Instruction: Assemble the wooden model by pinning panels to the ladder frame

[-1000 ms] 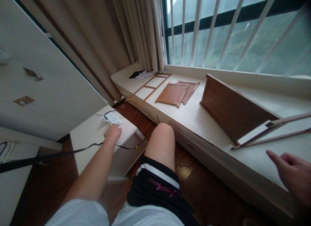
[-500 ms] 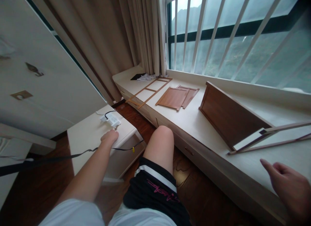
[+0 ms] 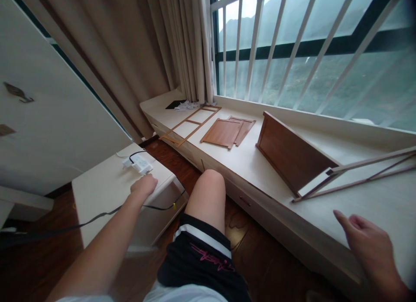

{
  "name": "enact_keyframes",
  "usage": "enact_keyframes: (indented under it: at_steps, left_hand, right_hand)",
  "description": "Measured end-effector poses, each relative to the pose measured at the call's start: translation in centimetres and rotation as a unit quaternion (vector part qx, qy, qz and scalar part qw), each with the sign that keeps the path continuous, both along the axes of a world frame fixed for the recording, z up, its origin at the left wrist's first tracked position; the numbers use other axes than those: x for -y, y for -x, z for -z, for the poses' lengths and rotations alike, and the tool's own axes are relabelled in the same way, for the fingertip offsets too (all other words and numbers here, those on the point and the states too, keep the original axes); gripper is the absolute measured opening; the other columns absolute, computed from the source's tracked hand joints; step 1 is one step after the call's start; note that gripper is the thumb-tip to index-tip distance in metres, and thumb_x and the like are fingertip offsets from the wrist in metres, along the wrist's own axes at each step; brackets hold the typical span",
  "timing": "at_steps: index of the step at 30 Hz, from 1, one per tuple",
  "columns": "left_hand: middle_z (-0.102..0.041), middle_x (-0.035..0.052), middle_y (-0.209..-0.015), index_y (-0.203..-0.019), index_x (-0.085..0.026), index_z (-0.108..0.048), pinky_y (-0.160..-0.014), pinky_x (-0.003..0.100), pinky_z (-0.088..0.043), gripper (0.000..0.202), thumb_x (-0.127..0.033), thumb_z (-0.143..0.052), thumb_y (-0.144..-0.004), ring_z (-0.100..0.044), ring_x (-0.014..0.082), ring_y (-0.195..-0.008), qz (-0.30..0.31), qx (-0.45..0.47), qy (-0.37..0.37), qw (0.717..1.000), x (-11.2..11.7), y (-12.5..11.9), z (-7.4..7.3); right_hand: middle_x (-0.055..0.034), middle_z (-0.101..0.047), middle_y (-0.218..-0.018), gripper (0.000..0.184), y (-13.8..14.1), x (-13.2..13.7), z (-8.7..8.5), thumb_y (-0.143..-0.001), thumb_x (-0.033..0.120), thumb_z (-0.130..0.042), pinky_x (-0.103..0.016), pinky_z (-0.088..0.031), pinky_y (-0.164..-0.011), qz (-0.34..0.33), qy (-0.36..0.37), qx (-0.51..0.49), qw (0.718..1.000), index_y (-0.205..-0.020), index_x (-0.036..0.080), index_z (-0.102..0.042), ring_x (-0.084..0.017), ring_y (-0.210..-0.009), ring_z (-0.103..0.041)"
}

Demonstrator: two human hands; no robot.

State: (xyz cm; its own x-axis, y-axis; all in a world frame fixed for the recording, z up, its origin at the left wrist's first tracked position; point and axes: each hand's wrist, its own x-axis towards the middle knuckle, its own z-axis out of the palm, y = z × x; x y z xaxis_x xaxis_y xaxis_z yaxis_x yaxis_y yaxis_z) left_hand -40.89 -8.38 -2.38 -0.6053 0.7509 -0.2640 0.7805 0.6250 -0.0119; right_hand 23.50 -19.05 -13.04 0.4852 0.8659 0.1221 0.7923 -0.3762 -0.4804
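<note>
On the left, a dark strap (image 3: pixel 104 214) crosses the white cabinet (image 3: pixel 97 189) and runs on past its front edge. Toward the cabinet's right corner sits a white adapter (image 3: pixel 141 164), with a black cable (image 3: pixel 135 154) curving over it. The left hand (image 3: pixel 143 187) reaches to the adapter's near end; its fingers bend down out of view, so whether they are clamped on anything I cannot tell.

Past the gap of floor, the long tabletop (image 3: pixel 245 163) runs beneath the window. At its far end a ladder-like frame (image 3: pixel 194 121) lies flat, its near end jutting over the front edge. Next come two small wooden panels, the front panel (image 3: pixel 221 133) partly over the back panel (image 3: pixel 247 128), both well inside the edge. A stretch of tabletop separates them from the large wooden panel (image 3: pixel 290 154), which stands on its long side and meets a slender frame (image 3: pixel 373 160) at its right end.

Judging by that, the work looks partway: these two seem joined, while the ladder-like frame and small panels remain loose. The joined piece's lower corner lies near the front edge, leaving little room there; there is more behind, toward the window.

At far right, the right hand (image 3: pixel 367 239) hangs at that edge, thumb apart from its curled fingers, nothing visible between.
</note>
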Motion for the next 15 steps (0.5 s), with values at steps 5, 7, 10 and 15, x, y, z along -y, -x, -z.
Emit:
enact_keyframes:
  at_steps: [5, 7, 10, 15]
  left_hand:
    - [-0.064, 0.0037, -0.084, -0.084, -0.013, -0.063, -0.079, 0.025, -0.043, 0.037, -0.046, -0.047, -0.082, -0.055, 0.0101, -0.08, 0.166, 0.111, -0.07, 0.977, -1.2, -8.0, -1.5]
    - [-0.065, 0.0026, -0.08, -0.08, -0.014, -0.064, -0.071, 0.021, -0.038, 0.037, -0.048, -0.048, -0.078, -0.053, 0.0098, -0.075, 0.227, 0.182, -0.093, 0.952, -2.0, -12.1, -2.3]
    - [-0.068, 0.0023, -0.083, -0.084, -0.015, -0.066, -0.071, 0.018, -0.038, 0.042, -0.052, -0.048, -0.076, -0.055, 0.0101, -0.079, 0.296, 0.311, -0.095, 0.898, -2.2, -19.2, -2.4]
    - [-0.062, 0.0003, -0.063, -0.077, -0.013, -0.069, -0.06, 0.016, -0.033, 0.037, -0.048, -0.057, -0.071, -0.046, 0.0044, -0.059, 0.325, 0.489, -0.012, 0.809, 0.3, -31.1, 1.1]
  right_hand:
    - [0.0019, -0.036, -0.053, 0.053, 2.7, -0.4, -1.6, -0.077, 0.065, -0.05, -0.025, -0.031, -0.056, 0.021, -0.048, -0.052, 0.997, -0.063, 0.017, -0.033, -0.008, -0.051, -0.032]
    - [0.0029, -0.044, -0.058, 0.047, 4.0, -0.8, -2.0, -0.074, 0.063, -0.056, -0.021, -0.032, -0.057, 0.014, -0.064, -0.097, 0.993, -0.075, 0.017, -0.042, -0.007, -0.052, -0.038]
    - [0.0057, -0.041, -0.055, 0.043, 5.9, -1.1, -2.3, -0.078, 0.057, -0.056, -0.018, -0.03, -0.055, -0.03, -0.067, -0.15, 0.986, -0.093, 0.017, -0.048, -0.006, -0.05, -0.037]
    - [0.0048, -0.039, -0.054, 0.038, 9.6, -0.5, -3.2, -0.084, 0.051, -0.052, -0.017, -0.028, -0.054, -0.135, -0.068, -0.168, 0.974, -0.096, 0.016, -0.058, -0.005, -0.05, -0.036]
